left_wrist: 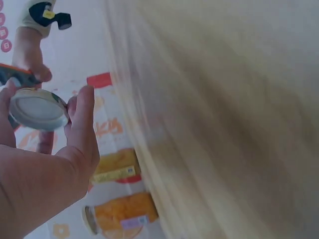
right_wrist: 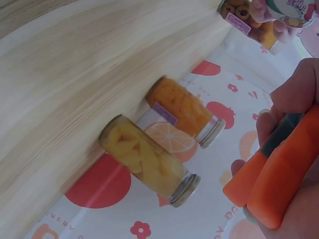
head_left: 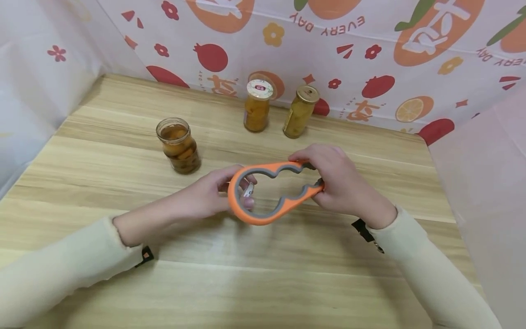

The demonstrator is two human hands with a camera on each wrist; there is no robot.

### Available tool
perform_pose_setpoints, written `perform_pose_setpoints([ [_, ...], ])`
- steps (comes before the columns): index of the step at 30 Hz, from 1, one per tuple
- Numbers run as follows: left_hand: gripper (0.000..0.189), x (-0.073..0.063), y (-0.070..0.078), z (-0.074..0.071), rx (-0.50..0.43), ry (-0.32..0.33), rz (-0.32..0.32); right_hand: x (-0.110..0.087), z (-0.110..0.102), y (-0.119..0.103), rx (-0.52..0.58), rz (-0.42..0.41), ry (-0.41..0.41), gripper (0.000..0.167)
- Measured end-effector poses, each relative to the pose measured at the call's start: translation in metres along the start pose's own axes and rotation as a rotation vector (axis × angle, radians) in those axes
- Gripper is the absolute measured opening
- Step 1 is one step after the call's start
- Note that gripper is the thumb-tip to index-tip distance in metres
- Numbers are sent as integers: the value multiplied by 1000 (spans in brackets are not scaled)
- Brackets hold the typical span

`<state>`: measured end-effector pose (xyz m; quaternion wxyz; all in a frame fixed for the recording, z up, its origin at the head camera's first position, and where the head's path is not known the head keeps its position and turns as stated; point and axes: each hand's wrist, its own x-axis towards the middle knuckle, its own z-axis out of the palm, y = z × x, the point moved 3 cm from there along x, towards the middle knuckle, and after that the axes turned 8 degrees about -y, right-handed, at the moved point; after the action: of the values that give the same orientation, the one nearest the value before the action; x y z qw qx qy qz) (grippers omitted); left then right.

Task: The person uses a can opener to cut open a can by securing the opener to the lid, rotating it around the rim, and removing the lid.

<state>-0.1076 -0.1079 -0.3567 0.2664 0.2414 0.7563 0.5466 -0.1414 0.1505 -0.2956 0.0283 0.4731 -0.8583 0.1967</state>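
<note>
My right hand grips the handle end of an orange jar opener with a grey scalloped inner lining. Its loop end points left and overlaps my left hand in the head view. Between the thumb and fingers of that left hand is a round white jar lid, its underside showing in the left wrist view. The lid's printed top appears in the right wrist view. Left of the hands, an uncapped glass jar of fruit in dark syrup stands upright on the table.
Two capped jars stand at the back of the wooden table: one of orange fruit with a white lid, one of yellow fruit with a gold lid. A fruit-printed curtain hangs behind them.
</note>
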Motion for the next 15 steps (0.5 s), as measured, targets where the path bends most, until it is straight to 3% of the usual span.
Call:
perform_pose_setpoints([
  [7, 33, -18, 2, -15, 213, 4, 13, -5, 0, 3, 4, 10, -1, 63],
  [15, 50, -38, -3, -32, 772, 130, 32, -9, 2, 7, 8, 19, -7, 62],
])
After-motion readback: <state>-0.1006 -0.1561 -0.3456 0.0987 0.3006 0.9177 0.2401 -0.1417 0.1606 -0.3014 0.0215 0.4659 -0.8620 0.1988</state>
